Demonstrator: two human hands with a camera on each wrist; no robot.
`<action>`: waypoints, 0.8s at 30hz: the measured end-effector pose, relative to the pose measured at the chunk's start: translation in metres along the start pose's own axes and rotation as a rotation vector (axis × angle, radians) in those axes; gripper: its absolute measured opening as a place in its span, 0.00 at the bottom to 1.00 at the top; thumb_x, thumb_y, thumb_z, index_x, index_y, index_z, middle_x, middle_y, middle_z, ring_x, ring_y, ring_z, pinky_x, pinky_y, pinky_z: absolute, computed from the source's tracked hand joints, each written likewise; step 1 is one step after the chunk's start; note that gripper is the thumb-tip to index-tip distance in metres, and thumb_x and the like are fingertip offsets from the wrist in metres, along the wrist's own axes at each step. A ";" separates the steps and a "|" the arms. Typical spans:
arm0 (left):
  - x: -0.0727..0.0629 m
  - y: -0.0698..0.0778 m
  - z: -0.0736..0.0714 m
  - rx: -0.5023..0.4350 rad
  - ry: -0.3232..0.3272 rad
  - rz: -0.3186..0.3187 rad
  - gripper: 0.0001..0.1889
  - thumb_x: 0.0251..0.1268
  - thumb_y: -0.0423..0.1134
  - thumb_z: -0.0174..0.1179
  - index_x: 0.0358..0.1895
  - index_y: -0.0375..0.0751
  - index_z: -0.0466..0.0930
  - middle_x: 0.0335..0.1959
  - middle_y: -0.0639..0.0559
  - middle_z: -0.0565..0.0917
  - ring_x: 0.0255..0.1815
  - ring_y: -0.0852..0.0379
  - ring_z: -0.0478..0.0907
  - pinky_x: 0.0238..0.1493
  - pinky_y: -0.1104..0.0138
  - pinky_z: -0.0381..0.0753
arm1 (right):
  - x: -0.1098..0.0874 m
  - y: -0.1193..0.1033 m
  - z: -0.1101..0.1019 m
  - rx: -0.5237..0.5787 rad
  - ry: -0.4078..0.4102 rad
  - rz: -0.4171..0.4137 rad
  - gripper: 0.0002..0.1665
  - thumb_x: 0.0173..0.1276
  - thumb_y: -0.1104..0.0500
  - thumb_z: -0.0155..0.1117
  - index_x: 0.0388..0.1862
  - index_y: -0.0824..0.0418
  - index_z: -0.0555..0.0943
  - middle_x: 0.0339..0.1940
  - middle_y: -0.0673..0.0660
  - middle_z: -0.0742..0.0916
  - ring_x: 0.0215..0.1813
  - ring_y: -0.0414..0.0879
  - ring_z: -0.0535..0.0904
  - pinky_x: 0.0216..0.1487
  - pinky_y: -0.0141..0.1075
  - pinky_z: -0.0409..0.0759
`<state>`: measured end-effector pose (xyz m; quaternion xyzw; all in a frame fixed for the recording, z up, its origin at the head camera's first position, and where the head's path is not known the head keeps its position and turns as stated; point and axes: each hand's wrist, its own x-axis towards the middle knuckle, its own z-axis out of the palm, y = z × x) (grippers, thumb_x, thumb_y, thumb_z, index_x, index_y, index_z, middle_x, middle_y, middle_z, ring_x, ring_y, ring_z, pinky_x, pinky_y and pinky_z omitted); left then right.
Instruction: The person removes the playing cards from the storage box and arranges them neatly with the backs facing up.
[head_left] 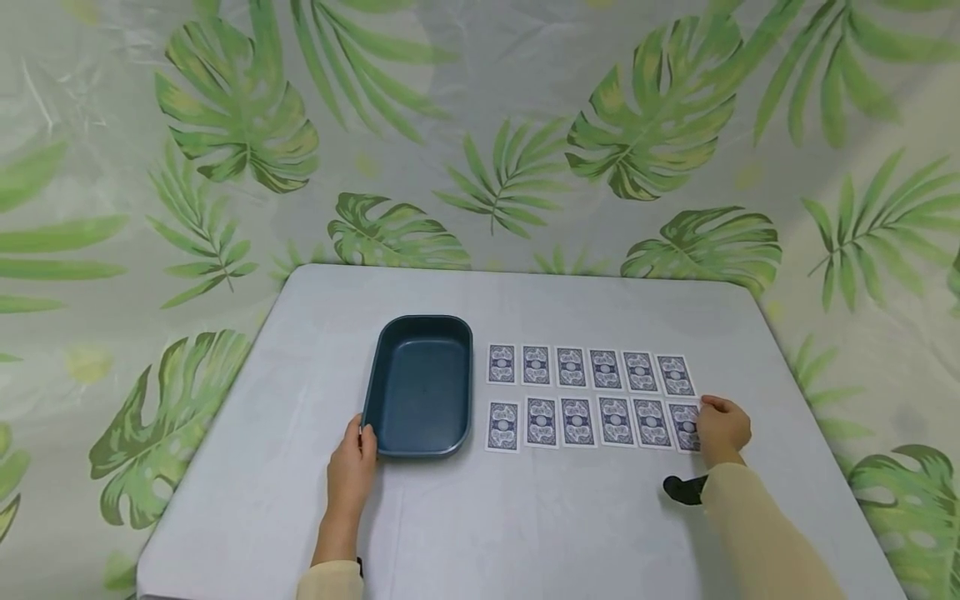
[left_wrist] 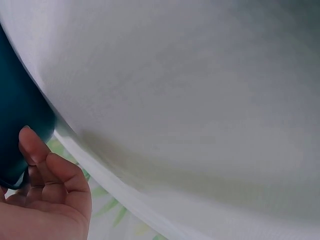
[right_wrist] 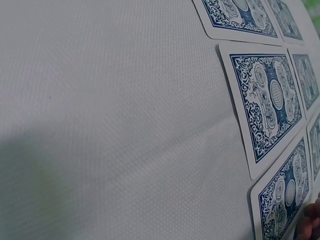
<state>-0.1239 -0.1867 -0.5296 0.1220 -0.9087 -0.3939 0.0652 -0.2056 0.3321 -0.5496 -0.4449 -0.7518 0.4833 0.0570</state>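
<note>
A dark blue-green rectangular tray (head_left: 423, 392) with rounded corners sits left of the cards. My left hand (head_left: 352, 467) grips its near left corner, and the left wrist view shows the curled fingers (left_wrist: 65, 170) at the tray's edge (left_wrist: 22, 110). Face-down playing cards with blue-and-white patterned backs lie in two rows on the right. My right hand (head_left: 723, 427) pinches the right edge of the last card (head_left: 684, 425) in the near row, covering part of it. In the right wrist view, fingertips (right_wrist: 306, 227) show at the edge of that card (right_wrist: 282, 192).
The white-covered table (head_left: 570, 525) has rounded far corners. Behind and around it hangs a leaf-printed cloth (head_left: 510, 108). A black object (head_left: 684, 490) juts from beneath my right sleeve, over the table. The far row of cards (head_left: 570, 367) lies just beyond the near one.
</note>
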 end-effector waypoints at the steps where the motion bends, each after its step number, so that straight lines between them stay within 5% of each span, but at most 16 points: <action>1: 0.000 0.000 0.000 -0.001 -0.002 0.001 0.23 0.79 0.43 0.40 0.66 0.29 0.67 0.34 0.40 0.82 0.34 0.44 0.78 0.40 0.47 0.76 | 0.000 0.001 -0.001 -0.003 0.004 -0.004 0.21 0.72 0.61 0.45 0.59 0.65 0.77 0.55 0.63 0.78 0.45 0.49 0.71 0.37 0.32 0.67; 7: 0.001 0.001 0.005 0.015 0.003 0.014 0.23 0.79 0.42 0.40 0.66 0.29 0.67 0.32 0.41 0.81 0.31 0.46 0.77 0.36 0.49 0.76 | 0.001 0.006 -0.006 -0.013 0.007 -0.023 0.22 0.71 0.62 0.46 0.59 0.66 0.77 0.55 0.63 0.78 0.43 0.48 0.71 0.35 0.33 0.67; 14: 0.003 0.002 0.004 0.093 -0.020 0.050 0.23 0.79 0.42 0.40 0.65 0.28 0.67 0.51 0.29 0.80 0.47 0.32 0.80 0.43 0.43 0.76 | 0.003 0.008 -0.011 -0.024 0.006 -0.046 0.22 0.72 0.62 0.44 0.60 0.66 0.76 0.58 0.64 0.78 0.50 0.52 0.71 0.42 0.37 0.68; 21: 0.001 0.006 -0.005 0.190 -0.121 0.015 0.27 0.81 0.47 0.35 0.70 0.31 0.63 0.60 0.29 0.75 0.58 0.30 0.73 0.53 0.41 0.72 | -0.012 0.000 -0.010 -0.078 0.004 -0.277 0.23 0.73 0.62 0.44 0.61 0.70 0.76 0.54 0.69 0.79 0.54 0.58 0.72 0.47 0.42 0.68; 24: 0.001 0.009 -0.010 0.221 -0.095 0.000 0.28 0.81 0.48 0.33 0.71 0.31 0.62 0.60 0.28 0.74 0.59 0.29 0.72 0.53 0.39 0.71 | -0.027 -0.007 -0.006 -0.114 -0.027 -0.396 0.22 0.74 0.62 0.46 0.61 0.70 0.76 0.54 0.69 0.81 0.52 0.58 0.74 0.44 0.41 0.68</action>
